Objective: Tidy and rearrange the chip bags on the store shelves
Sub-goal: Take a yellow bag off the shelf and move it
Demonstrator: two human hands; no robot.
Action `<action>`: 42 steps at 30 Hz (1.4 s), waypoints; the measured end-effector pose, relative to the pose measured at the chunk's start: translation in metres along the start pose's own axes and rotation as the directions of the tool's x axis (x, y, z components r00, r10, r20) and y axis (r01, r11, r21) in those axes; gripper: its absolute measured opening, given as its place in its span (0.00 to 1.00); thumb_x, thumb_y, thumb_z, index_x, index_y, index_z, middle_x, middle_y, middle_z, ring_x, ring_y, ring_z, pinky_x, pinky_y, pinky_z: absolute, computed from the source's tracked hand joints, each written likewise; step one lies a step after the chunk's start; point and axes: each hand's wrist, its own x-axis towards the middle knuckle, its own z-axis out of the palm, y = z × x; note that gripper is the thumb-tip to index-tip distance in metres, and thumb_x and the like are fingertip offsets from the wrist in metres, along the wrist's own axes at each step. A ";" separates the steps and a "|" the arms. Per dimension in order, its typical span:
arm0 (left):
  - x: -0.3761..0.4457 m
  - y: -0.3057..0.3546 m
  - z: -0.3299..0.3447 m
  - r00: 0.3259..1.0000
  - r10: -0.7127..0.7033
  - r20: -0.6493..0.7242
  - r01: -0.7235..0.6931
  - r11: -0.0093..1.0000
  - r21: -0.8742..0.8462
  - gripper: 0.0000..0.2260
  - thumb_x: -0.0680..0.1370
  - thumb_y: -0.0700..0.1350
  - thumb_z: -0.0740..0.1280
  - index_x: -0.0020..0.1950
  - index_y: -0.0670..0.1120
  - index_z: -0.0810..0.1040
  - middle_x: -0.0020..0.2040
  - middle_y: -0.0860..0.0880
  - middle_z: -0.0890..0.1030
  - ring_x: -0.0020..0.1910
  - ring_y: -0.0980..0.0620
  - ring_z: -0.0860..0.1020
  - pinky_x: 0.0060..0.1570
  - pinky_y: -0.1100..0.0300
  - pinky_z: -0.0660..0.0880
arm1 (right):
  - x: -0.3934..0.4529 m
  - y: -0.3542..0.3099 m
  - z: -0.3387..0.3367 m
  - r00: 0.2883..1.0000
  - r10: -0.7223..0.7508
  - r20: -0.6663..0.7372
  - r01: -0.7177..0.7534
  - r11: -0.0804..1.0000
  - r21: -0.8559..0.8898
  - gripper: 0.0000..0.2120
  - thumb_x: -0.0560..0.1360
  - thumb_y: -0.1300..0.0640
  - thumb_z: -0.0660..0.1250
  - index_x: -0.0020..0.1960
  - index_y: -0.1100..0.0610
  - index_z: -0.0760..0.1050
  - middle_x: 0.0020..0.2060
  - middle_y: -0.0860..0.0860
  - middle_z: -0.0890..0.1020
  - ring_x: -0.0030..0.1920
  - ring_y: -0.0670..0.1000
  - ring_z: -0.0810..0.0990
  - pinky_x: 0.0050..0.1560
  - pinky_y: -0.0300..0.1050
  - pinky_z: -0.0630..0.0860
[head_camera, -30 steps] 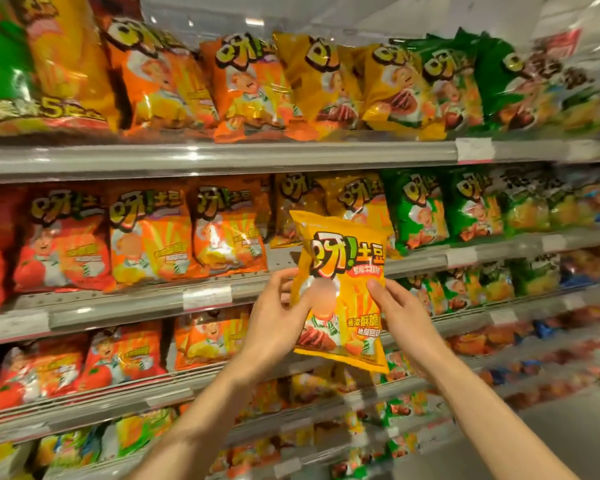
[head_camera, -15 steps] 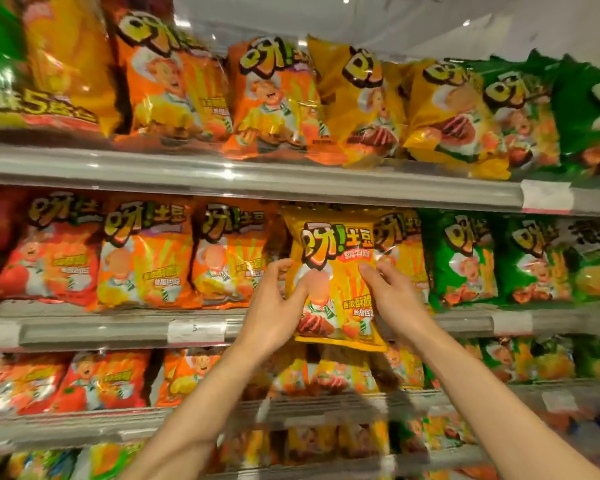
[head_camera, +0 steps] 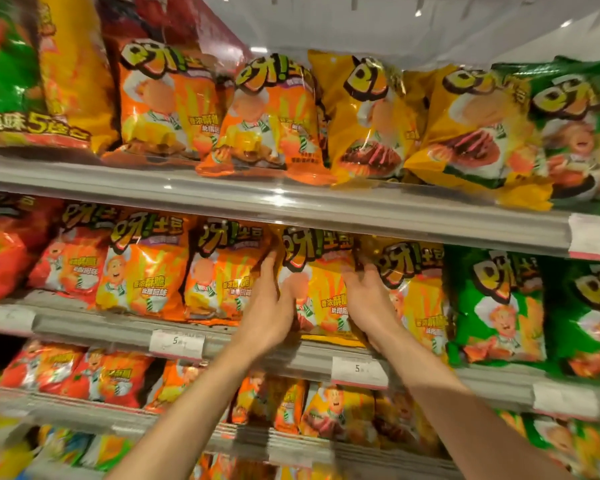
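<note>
A yellow chip bag [head_camera: 321, 271] stands upright on the second shelf [head_camera: 243, 337], between an orange bag [head_camera: 222, 268] on its left and another yellow bag [head_camera: 420, 282] on its right. My left hand [head_camera: 269, 306] holds its left edge, fingers reaching up along the side. My right hand [head_camera: 368, 299] holds its right edge, fingertips tucked between it and the neighbouring yellow bag. The bag's bottom sits at the shelf's front lip.
The top shelf [head_camera: 291, 202] carries orange, yellow and green bags directly above my hands. Green bags [head_camera: 492, 306] fill the right of the second shelf, red ones [head_camera: 11, 258] the left. Lower shelves [head_camera: 222, 431] hold more bags. Price tags [head_camera: 359, 372] line the shelf edges.
Both hands have carried the yellow bag up and forward from in front of the shelves into the second-shelf row. The camera has moved closer and tilted upward.
</note>
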 end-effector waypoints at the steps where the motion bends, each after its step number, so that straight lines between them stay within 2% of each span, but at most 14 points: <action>1: 0.002 -0.002 0.004 1.000 -0.024 0.005 0.024 1.000 -0.012 0.25 0.84 0.56 0.55 0.80 0.59 0.50 0.78 0.51 0.63 0.75 0.48 0.65 0.73 0.48 0.64 | -0.001 0.002 -0.002 1.000 0.001 0.007 -0.001 1.000 -0.024 0.27 0.85 0.45 0.53 0.81 0.51 0.53 0.61 0.51 0.75 0.50 0.50 0.71 0.54 0.43 0.62; 3: 0.007 -0.005 0.008 0.997 -0.073 0.010 0.073 0.996 -0.055 0.25 0.83 0.59 0.55 0.78 0.63 0.50 0.77 0.51 0.65 0.72 0.47 0.68 0.71 0.45 0.67 | -0.005 0.003 -0.005 0.999 -0.040 0.008 0.041 0.997 -0.072 0.26 0.85 0.46 0.52 0.81 0.45 0.48 0.57 0.50 0.75 0.47 0.50 0.77 0.50 0.45 0.64; 5: 0.012 -0.007 0.010 0.996 -0.092 0.004 0.093 0.994 -0.066 0.24 0.82 0.60 0.55 0.76 0.66 0.50 0.77 0.50 0.66 0.73 0.49 0.67 0.71 0.50 0.64 | -0.007 0.007 -0.003 0.994 -0.113 0.007 0.113 0.990 -0.086 0.26 0.85 0.47 0.52 0.80 0.38 0.46 0.58 0.52 0.79 0.47 0.50 0.81 0.45 0.49 0.69; 7: 0.018 -0.005 0.011 0.997 -0.074 0.001 0.074 0.995 -0.060 0.24 0.82 0.62 0.54 0.76 0.67 0.48 0.76 0.45 0.67 0.73 0.45 0.68 0.72 0.46 0.64 | -0.007 0.010 0.000 0.984 -0.175 0.016 0.176 0.980 -0.096 0.26 0.86 0.50 0.51 0.79 0.35 0.45 0.73 0.53 0.72 0.63 0.54 0.77 0.55 0.44 0.66; 9: 0.022 -0.002 0.012 0.999 -0.019 -0.027 0.018 0.999 -0.047 0.24 0.82 0.61 0.55 0.76 0.68 0.48 0.75 0.40 0.68 0.73 0.41 0.67 0.72 0.44 0.65 | -0.005 0.011 0.002 0.973 -0.230 0.035 0.233 0.962 -0.145 0.27 0.86 0.52 0.50 0.79 0.33 0.45 0.79 0.49 0.62 0.73 0.55 0.69 0.60 0.43 0.62; 12: 0.030 -0.004 0.015 0.998 0.026 -0.058 -0.025 1.000 0.012 0.22 0.84 0.56 0.54 0.76 0.67 0.50 0.77 0.46 0.63 0.75 0.47 0.63 0.70 0.52 0.62 | -0.002 0.011 0.005 0.964 -0.258 0.071 0.267 0.940 -0.214 0.28 0.86 0.53 0.49 0.80 0.35 0.43 0.81 0.47 0.56 0.76 0.54 0.65 0.66 0.46 0.62; 15: 0.039 -0.006 0.018 0.998 0.043 -0.040 -0.042 0.999 0.025 0.22 0.84 0.51 0.52 0.78 0.64 0.54 0.79 0.51 0.59 0.76 0.52 0.58 0.69 0.58 0.56 | 0.007 0.012 0.008 0.971 -0.222 0.088 0.237 0.941 -0.243 0.28 0.86 0.55 0.49 0.81 0.37 0.43 0.82 0.49 0.55 0.77 0.55 0.63 0.65 0.42 0.59; 20: 0.050 -0.004 0.024 0.998 0.067 -0.020 -0.062 0.980 0.192 0.20 0.83 0.46 0.52 0.74 0.47 0.68 0.81 0.48 0.57 0.78 0.43 0.56 0.74 0.49 0.55 | 0.012 0.005 0.005 0.982 -0.160 0.100 0.180 0.956 -0.233 0.28 0.85 0.58 0.50 0.82 0.43 0.47 0.82 0.48 0.56 0.81 0.51 0.55 0.67 0.35 0.52; 24: 0.048 -0.006 0.023 0.997 0.053 -0.061 -0.042 0.986 0.159 0.25 0.83 0.59 0.53 0.80 0.59 0.52 0.81 0.43 0.56 0.78 0.42 0.55 0.75 0.48 0.53 | -0.001 -0.003 0.002 0.978 -0.193 0.076 0.207 0.943 -0.262 0.26 0.86 0.57 0.51 0.82 0.48 0.51 0.81 0.51 0.60 0.79 0.53 0.59 0.73 0.40 0.55; 28: 0.027 -0.008 0.019 0.968 0.224 -0.114 -0.191 0.951 0.244 0.24 0.83 0.61 0.53 0.78 0.59 0.56 0.79 0.40 0.55 0.77 0.39 0.56 0.73 0.45 0.59 | -0.020 0.004 -0.020 0.866 -0.473 -0.160 0.330 0.783 -0.527 0.16 0.84 0.58 0.56 0.70 0.60 0.70 0.62 0.61 0.76 0.64 0.62 0.73 0.61 0.50 0.67; 31: 0.017 -0.007 0.023 0.941 0.321 -0.106 -0.260 0.889 0.378 0.23 0.82 0.62 0.52 0.75 0.56 0.63 0.77 0.38 0.56 0.76 0.40 0.55 0.71 0.45 0.60 | -0.021 0.015 -0.034 0.828 -0.533 -0.172 0.218 0.589 -0.778 0.20 0.83 0.49 0.57 0.67 0.61 0.74 0.62 0.63 0.76 0.65 0.64 0.71 0.68 0.60 0.66; 35: 0.018 -0.004 0.029 0.942 0.335 0.007 -0.286 0.795 0.535 0.27 0.83 0.62 0.50 0.79 0.52 0.62 0.79 0.37 0.54 0.80 0.39 0.48 0.75 0.42 0.56 | -0.016 0.036 -0.030 0.903 -0.425 -0.065 0.138 0.429 -0.893 0.30 0.82 0.38 0.53 0.77 0.55 0.66 0.77 0.60 0.66 0.80 0.62 0.56 0.77 0.66 0.47; 38: 0.023 -0.008 0.024 0.937 0.349 0.036 -0.298 0.738 0.605 0.30 0.82 0.65 0.45 0.80 0.52 0.60 0.77 0.34 0.58 0.78 0.36 0.55 0.73 0.41 0.59 | -0.011 0.049 -0.042 0.868 -0.494 -0.054 0.151 0.367 -0.918 0.33 0.81 0.34 0.51 0.78 0.54 0.63 0.79 0.59 0.63 0.81 0.61 0.52 0.77 0.71 0.46; 42: 0.031 -0.009 0.028 0.928 0.370 0.042 -0.312 0.710 0.631 0.31 0.81 0.66 0.46 0.81 0.54 0.55 0.81 0.37 0.48 0.80 0.40 0.46 0.77 0.43 0.53 | -0.003 0.056 -0.045 0.862 -0.502 -0.066 0.155 0.386 -0.909 0.39 0.80 0.32 0.50 0.82 0.54 0.53 0.82 0.57 0.52 0.82 0.59 0.45 0.76 0.72 0.47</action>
